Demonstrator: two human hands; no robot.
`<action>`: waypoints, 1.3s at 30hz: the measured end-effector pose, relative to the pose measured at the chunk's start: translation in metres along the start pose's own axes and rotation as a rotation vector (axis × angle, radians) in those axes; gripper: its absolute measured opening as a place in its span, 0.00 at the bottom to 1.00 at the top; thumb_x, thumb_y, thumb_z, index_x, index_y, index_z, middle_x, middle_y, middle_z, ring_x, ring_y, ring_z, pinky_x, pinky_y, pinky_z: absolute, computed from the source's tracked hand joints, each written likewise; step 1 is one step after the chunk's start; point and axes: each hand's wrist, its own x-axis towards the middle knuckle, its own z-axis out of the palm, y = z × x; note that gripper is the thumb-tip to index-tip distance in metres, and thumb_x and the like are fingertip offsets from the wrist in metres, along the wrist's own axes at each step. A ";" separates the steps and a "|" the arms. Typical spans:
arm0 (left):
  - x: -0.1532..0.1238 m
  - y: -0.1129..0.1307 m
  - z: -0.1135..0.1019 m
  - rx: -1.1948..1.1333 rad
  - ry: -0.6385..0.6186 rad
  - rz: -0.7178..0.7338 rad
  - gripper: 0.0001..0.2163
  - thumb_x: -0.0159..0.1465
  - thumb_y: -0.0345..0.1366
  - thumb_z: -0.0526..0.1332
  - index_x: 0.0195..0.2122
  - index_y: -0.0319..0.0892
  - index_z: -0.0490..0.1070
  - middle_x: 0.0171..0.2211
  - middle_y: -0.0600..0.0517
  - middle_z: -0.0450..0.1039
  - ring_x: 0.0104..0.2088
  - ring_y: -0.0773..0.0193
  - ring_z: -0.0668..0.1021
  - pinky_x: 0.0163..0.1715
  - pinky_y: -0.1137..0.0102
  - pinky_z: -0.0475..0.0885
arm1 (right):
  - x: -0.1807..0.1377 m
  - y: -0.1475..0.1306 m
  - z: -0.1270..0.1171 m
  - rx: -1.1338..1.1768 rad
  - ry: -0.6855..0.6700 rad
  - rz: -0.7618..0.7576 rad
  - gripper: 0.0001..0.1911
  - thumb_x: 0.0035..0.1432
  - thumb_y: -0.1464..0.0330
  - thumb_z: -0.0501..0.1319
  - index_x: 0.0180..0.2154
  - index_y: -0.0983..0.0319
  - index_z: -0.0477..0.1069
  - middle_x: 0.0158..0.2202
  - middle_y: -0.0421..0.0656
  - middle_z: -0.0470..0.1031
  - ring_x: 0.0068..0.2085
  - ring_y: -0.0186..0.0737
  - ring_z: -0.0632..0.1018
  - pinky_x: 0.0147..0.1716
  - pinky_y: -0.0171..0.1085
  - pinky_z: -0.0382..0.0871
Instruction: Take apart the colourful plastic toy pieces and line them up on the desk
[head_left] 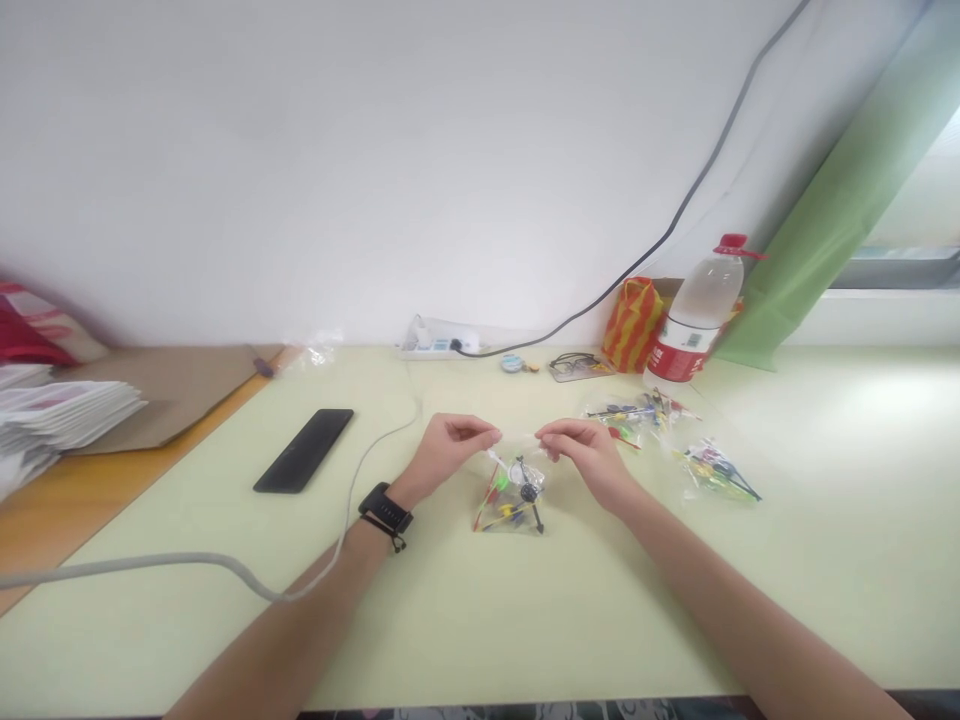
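Observation:
A clear plastic bag [511,500] of small coloured plastic pieces is held up between my two hands over the pale green table. Inside it I make out black, yellow, green, red and white parts, some of them thin sticks. My left hand [451,446], with a black watch on its wrist, pinches the bag's top left corner between thumb and fingers. At the top right corner, my right hand [583,455] grips the bag in the same pinched way. Two similar bags lie right of my hands, one farther back [637,412] and one nearer [718,470].
A black phone [304,451] and a grey cable [225,566] lie to the left. Along the wall are a power strip [439,342], glasses [577,364], a red-and-yellow bag [631,325] and a large water bottle [694,315]. Stacked white papers [75,415] rest on cardboard [180,395] at far left.

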 end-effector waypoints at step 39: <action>0.003 -0.008 0.001 0.163 -0.055 0.089 0.13 0.64 0.45 0.69 0.42 0.40 0.83 0.42 0.45 0.83 0.42 0.56 0.82 0.45 0.65 0.76 | 0.002 0.005 -0.003 -0.164 -0.024 -0.114 0.18 0.54 0.59 0.71 0.45 0.60 0.81 0.33 0.43 0.78 0.36 0.41 0.77 0.38 0.40 0.72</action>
